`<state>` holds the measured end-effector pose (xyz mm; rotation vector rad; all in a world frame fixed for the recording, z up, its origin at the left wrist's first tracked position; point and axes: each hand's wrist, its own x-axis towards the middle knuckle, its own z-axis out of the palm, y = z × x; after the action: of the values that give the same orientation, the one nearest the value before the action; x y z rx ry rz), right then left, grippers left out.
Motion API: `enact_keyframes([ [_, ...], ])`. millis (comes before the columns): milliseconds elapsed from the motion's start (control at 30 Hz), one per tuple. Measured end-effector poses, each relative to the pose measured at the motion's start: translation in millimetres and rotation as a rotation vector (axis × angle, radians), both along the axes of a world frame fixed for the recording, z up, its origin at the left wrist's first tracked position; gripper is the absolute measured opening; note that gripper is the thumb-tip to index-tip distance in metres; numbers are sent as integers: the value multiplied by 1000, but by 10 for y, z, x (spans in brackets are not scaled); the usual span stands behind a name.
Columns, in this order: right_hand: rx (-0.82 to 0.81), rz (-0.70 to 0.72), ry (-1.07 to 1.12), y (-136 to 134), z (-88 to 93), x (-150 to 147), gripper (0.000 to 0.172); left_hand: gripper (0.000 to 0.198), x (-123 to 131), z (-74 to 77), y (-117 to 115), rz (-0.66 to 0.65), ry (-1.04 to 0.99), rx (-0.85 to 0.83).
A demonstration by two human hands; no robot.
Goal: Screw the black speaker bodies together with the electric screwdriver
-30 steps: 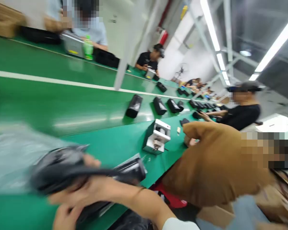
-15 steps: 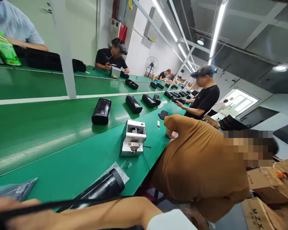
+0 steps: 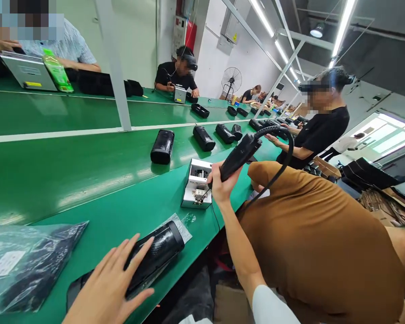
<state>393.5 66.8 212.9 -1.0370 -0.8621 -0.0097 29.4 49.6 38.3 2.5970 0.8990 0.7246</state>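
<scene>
Plain black for the tool point(image 3: 238, 157) toward 3 o'clock, its black cord point(image 3: 291, 146) ribbed near the tool; black too for the casing point(image 3: 171, 240) at 7 o'clock, patterned with pale dots; the machine point(image 3: 197, 181) close to 6 o'clock is white with grey; at 8 o'clock a clear bag point(image 3: 54, 252) shows black contents and a white label point(image 3: 6, 263); the bench point(image 3: 54, 171) at 9 o'clock is green, striped white; the shirt point(image 3: 317, 243) at 4 o'clock is plain brown; the bottle point(image 3: 58, 72) at 10 o'clock, bright green.

A bright-green plastic bottle point(image 3: 58, 72) sits upper left in the frame, a round black wire-caged fan point(image 3: 231, 81) upper centre, a white tube light point(image 3: 344, 28) upper right.
</scene>
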Motion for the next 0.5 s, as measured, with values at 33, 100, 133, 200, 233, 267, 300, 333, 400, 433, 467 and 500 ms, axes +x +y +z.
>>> enact_keyframes([
  [33, -10, 9, 0, 37, -53, 67, 51, 81, 130, 26, 45, -25, 64, 23],
  [100, -35, 36, 5, 120, -173, 116, 53, 74, 302, 77, 116, -39, 136, 64],
  [133, -50, 47, 9, 160, -234, 112, 54, 71, 344, 96, 136, -31, 146, 92],
  [200, -87, 71, 22, 215, -342, 82, 52, 67, 366, 118, 144, -6, 143, 159],
  [233, -106, 84, 31, 221, -382, 62, 51, 66, 363, 125, 134, 5, 143, 191],
  [267, -125, 101, 41, 208, -412, 40, 49, 66, 360, 131, 118, 14, 153, 214],
  [300, -143, 121, 52, 173, -430, 16, 48, 65, 361, 139, 98, 22, 173, 227],
  [333, -161, 144, 66, 114, -437, -12, 48, 66, 368, 149, 76, 26, 199, 233],
  [400, -190, 196, 96, -68, -417, -83, 50, 67, 394, 173, 36, 21, 251, 239],
  [433, -197, 218, 111, -185, -394, -126, 52, 69, 411, 185, 20, 16, 272, 244],
  [467, -197, 238, 128, -311, -365, -175, 52, 71, 427, 196, 6, 11, 290, 251],
  [500, -188, 257, 144, -439, -330, -227, 52, 73, 442, 205, -4, 9, 303, 258],
])
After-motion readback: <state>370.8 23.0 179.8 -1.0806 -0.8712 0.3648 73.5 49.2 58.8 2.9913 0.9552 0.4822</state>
